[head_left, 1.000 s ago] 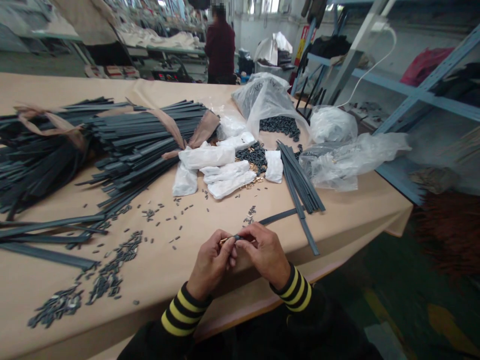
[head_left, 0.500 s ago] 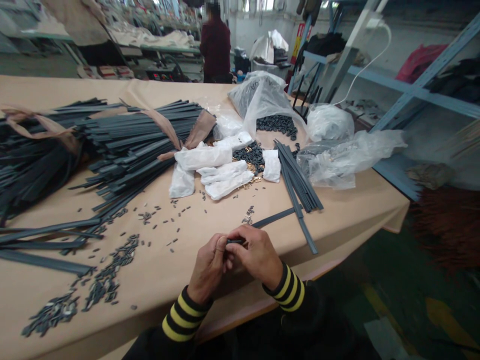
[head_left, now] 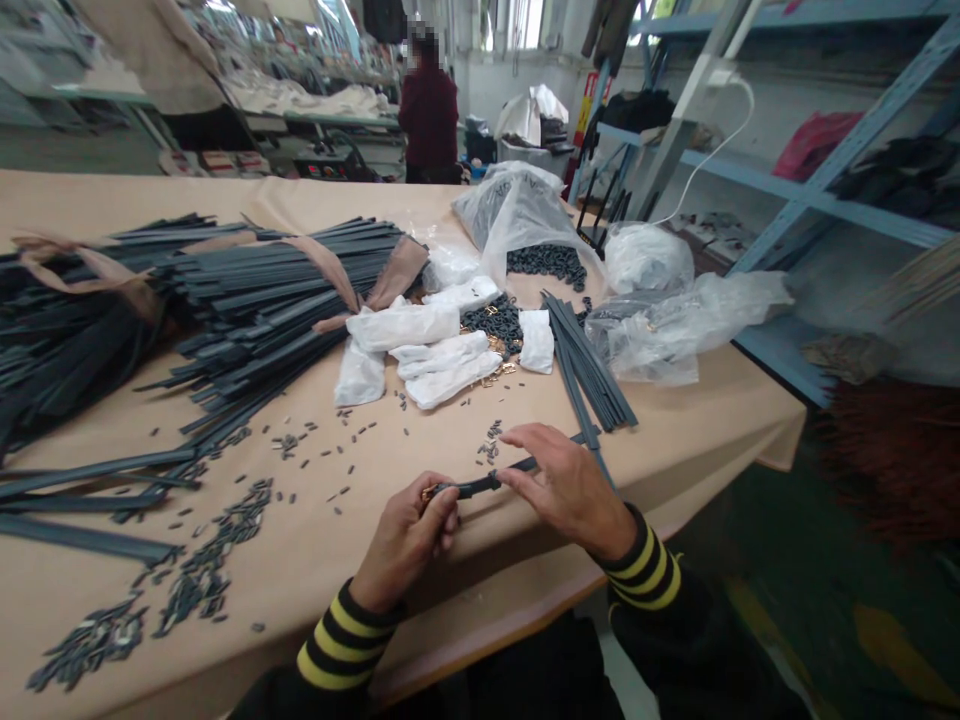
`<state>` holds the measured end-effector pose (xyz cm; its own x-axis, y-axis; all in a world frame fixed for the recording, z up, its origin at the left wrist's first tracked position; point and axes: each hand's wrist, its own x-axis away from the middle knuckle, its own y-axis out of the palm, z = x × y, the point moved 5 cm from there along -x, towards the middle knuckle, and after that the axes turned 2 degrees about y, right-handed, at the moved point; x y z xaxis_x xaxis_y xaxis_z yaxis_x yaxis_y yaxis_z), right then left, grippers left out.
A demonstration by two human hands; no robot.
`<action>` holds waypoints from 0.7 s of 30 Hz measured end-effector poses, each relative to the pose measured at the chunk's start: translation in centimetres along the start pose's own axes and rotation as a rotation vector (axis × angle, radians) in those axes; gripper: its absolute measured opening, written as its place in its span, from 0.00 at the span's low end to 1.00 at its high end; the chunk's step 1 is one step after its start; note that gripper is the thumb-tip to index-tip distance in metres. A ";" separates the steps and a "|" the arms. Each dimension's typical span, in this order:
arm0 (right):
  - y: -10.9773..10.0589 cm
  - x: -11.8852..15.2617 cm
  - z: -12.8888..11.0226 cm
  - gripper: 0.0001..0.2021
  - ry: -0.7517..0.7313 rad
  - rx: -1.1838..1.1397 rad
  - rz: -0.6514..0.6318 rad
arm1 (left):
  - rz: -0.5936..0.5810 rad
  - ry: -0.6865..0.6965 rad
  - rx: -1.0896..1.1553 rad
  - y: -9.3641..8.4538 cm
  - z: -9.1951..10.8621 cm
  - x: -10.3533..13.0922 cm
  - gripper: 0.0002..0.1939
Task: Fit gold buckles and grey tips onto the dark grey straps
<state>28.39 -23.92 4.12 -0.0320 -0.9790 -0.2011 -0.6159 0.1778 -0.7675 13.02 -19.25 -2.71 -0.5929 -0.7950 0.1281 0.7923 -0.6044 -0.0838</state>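
Note:
My left hand (head_left: 411, 535) pinches the end of a dark strap (head_left: 474, 487), where a small gold-coloured metal piece shows at the fingers. The strap runs right over the table edge, passing behind my right hand (head_left: 566, 485). That hand's thumb and forefinger are apart, with the thumb tip at or very near a small loop on the strap; whether they touch is unclear. Just beyond lies a small group of dark bits (head_left: 491, 441). A sheaf of loose dark straps (head_left: 589, 365) rests behind my right hand.
Tied bundles of dark strips (head_left: 262, 290) lie at the left, with scattered small pieces (head_left: 202, 565) nearer. White packets (head_left: 442, 365), gold and dark hardware, and a plastic bag of dark parts (head_left: 517, 205) are at centre. A person (head_left: 429, 110) stands beyond the table.
My right hand has moved right, away from my left, and its fingers have spread. More of the strap and the gold-coloured piece now show. The camera view has shifted slightly.

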 end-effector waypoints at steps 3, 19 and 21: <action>0.5 0.3 1.2 0.12 0.043 0.126 -0.250 | -0.049 0.010 -0.011 0.1 -0.1 0.0 0.09; 5.2 0.7 1.4 0.11 0.224 -0.413 -0.603 | -0.123 0.019 -0.178 0.5 0.5 -0.1 0.09; 5.4 0.6 1.0 0.10 0.211 -0.424 -0.599 | -0.105 0.022 -0.199 0.5 0.6 -0.2 0.08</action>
<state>25.86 -23.50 -0.74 0.2792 -0.9020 0.3294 -0.8235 -0.4014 -0.4010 13.63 -19.39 -2.18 -0.6757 -0.7266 0.1249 0.6831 -0.6807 -0.2645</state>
